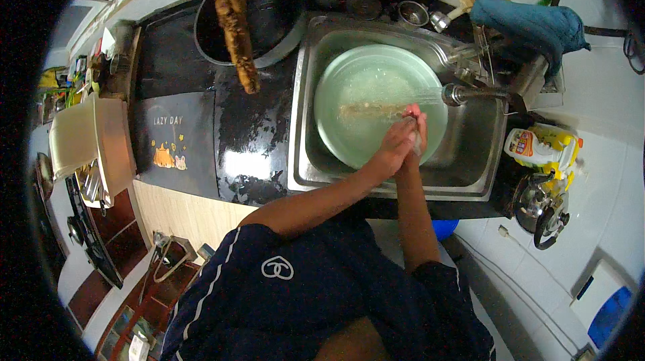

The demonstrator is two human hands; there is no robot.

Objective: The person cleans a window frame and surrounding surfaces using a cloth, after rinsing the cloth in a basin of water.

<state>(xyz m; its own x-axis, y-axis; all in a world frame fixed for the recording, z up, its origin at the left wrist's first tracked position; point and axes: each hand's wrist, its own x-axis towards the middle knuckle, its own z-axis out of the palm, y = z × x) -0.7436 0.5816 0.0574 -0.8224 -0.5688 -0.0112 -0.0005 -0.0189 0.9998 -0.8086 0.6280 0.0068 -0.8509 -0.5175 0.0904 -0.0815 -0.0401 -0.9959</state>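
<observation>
A pale green plastic basin with cloudy water stands in the stainless steel sink. From the faucet, water sprays into the basin. My left hand and my right hand are pressed together over the basin's near right part, close below the spray. Between them shows a bit of something pale and wet, too small to name. A long, pale brown thing lies under the water, left of my hands; its kind cannot be told.
A large dark pot stands left behind the sink, with a knobbly brown stick-like thing above it. A blue-green cloth hangs at back right. A spray bottle and a metal kettle stand right of the sink.
</observation>
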